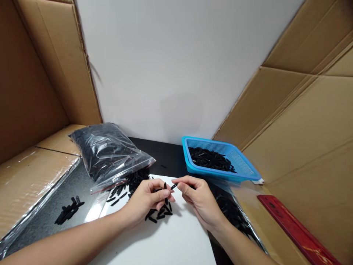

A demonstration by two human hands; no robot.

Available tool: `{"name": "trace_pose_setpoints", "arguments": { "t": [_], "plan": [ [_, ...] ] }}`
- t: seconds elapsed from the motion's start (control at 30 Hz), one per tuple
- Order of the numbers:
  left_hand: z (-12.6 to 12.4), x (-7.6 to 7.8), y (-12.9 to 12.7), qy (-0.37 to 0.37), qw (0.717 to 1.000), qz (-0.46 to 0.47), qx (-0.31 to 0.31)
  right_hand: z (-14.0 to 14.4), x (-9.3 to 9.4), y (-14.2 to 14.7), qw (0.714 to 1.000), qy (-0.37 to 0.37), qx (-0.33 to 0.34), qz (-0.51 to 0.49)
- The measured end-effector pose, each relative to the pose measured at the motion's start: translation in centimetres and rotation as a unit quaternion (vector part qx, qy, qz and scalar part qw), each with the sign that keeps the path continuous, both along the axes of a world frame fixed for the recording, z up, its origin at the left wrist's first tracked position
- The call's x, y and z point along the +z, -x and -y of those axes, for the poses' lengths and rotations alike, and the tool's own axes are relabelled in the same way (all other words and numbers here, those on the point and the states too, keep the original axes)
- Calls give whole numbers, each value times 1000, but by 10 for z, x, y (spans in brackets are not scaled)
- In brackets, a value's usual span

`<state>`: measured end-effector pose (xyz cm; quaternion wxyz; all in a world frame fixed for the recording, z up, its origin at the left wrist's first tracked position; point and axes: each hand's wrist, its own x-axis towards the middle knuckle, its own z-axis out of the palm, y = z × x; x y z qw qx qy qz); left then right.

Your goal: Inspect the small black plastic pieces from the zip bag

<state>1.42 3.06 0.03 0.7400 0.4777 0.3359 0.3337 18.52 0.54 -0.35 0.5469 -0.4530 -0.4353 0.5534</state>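
Observation:
My left hand (150,197) is closed in a pinch over the white board, with a slim black oblong piece (165,185) upright between thumb and fingers. Facing it, my right hand (200,198) pinches another small black oblong piece (173,186) that shows tiny light spots. The two pieces are close together; whether they touch I cannot tell. Under my left hand, several loose black pieces (162,213) lie on the white board (176,243). Behind its wrist, a heap of similar pieces (138,178) spreads from the plastic bag.
A clear zip bag (107,151) full of black pieces stands at the back left. A blue basket (239,176) holds more at the back right. A small black pile (68,210) sits far left. Cardboard walls (309,129) flank both sides; a red object (292,224) lies right.

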Motion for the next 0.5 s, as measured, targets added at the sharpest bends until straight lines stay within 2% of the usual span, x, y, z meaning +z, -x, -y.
{"name": "trace_pose_setpoints", "arguments": {
  "t": [0.23, 0.5],
  "plan": [
    [-1, -2, 2, -60, 997, -48, -20, 2, 9, 3, 997, 29, 12, -64],
    [0, -3, 1, -61, 997, -44, -32, 2, 8, 4, 992, 38, 53, -106]
  ]
}}
